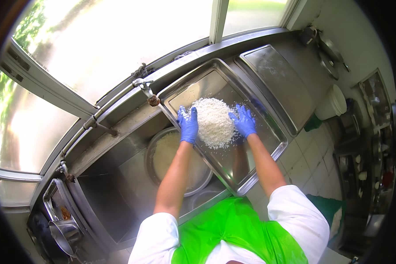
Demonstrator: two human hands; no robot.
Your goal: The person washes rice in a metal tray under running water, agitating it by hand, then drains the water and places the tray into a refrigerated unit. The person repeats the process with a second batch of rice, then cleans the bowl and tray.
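Note:
A mound of white rice is heaped in the middle of a shallow metal tray, with loose grains scattered around it. My left hand, in a blue glove, touches the heap's left side, fingers spread and grains stuck to them. On the opposite side my right hand, gloved alike, rests against the rice with its fingers apart. Neither hand grips anything. Below and left of the tray, a round metal basin holds more pale rice, apparently in cloudy water; my left forearm hides part of it.
The basin stands in a metal sink. A faucet juts out near the tray's upper left corner. Beside the tray lies an overturned metal tray. A white bucket stands to the right, and a metal pot sits at lower left.

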